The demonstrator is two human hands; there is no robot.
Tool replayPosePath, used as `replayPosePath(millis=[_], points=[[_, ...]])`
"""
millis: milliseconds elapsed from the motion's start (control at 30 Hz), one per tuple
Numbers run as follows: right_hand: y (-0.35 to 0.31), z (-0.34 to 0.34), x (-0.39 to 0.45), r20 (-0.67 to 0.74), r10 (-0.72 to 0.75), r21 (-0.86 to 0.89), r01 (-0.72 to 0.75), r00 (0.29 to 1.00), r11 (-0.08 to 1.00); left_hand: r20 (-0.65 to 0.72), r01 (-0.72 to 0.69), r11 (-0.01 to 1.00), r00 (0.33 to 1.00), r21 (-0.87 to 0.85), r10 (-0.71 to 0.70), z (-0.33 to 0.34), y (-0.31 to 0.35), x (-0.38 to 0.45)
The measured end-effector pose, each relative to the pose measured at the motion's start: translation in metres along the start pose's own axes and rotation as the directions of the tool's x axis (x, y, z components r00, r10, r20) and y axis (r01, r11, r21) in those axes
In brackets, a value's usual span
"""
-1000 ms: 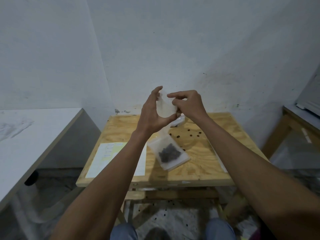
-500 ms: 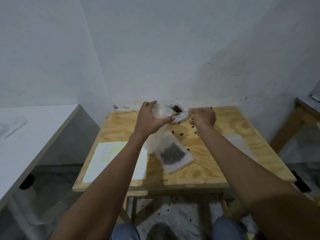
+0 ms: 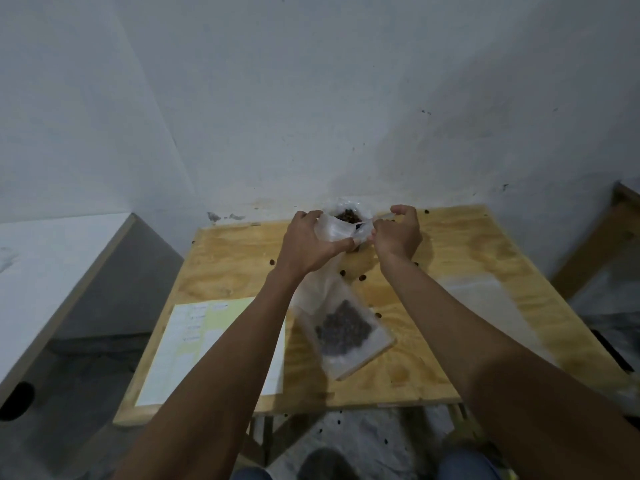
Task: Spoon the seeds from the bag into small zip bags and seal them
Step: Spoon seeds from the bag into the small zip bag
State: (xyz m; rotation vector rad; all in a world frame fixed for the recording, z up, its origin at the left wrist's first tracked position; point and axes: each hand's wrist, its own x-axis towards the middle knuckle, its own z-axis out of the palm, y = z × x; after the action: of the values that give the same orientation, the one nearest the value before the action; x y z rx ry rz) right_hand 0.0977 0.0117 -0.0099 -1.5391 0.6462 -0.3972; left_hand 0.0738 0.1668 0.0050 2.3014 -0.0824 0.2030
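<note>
At the far edge of the plywood tabletop (image 3: 467,244), your left hand (image 3: 308,245) gripped a small clear zip bag (image 3: 333,230) beside the open clear bag of dark seeds (image 3: 348,213); your right hand (image 3: 398,233) pinched a pale spoon handle (image 3: 382,217), its bowl hidden.

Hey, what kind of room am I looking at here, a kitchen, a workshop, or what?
Probably a bare workroom or storage corner, not a kitchen: a raw plywood table set against scuffed white walls, a rough floor scattered with dropped seeds, and another wooden table at the right edge.
</note>
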Motion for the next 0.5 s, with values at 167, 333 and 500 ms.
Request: replayPosePath(millis=[167,333,500], points=[[0.005,0.010,0.012,0.016,-0.033,-0.074,0.034,0.999,0.997,0.029,-0.030,0.998,0.999,0.049,0.029,0.002,-0.004,0.003],[0.004,0.012,0.016,0.036,-0.098,-0.126,0.101,0.995,0.987,0.029,-0.040,0.996,0.999,0.078,0.037,0.005,-0.012,0.007],[0.004,0.012,0.019,0.076,-0.202,-0.193,0.213,0.976,0.958,0.033,-0.055,0.996,0.998,0.066,0.053,0.010,-0.011,0.007]])
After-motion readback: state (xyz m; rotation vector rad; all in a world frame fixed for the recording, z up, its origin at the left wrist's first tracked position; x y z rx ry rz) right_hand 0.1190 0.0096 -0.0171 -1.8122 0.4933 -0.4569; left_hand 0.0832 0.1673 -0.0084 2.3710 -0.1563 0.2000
